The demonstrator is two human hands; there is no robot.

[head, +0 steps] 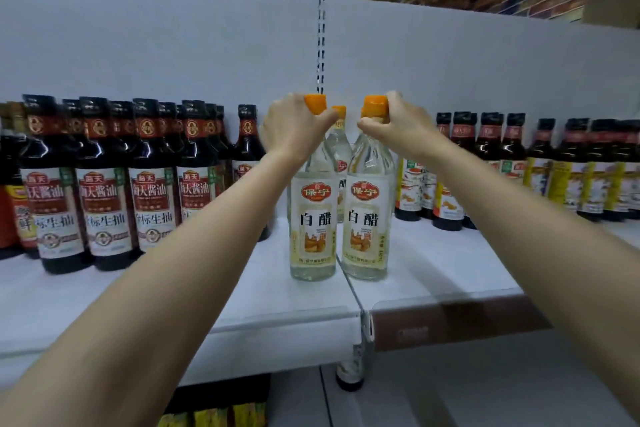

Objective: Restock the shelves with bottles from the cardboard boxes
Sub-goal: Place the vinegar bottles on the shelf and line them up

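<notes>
We see our left hand (pixel 294 130) and right hand (pixel 398 125) each clamped on the orange cap of 1 of 2 clear vinegar bottles (pixel 313 218) standing mid-shelf (pixel 433 263) before a 3rd, open space near them suggesting restocking is unfinished.

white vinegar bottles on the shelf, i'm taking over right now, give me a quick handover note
Left hand grips the neck of the left white vinegar bottle just under its orange cap.
Right hand grips the right white vinegar bottle the same way.
Both bottles stand upright on the white shelf, side by side, between the soy sauce bottles and the yellow-labelled bottles.
A third vinegar bottle stands behind.
Left to do: let go, fetch more. Boxes not in view.
</notes>
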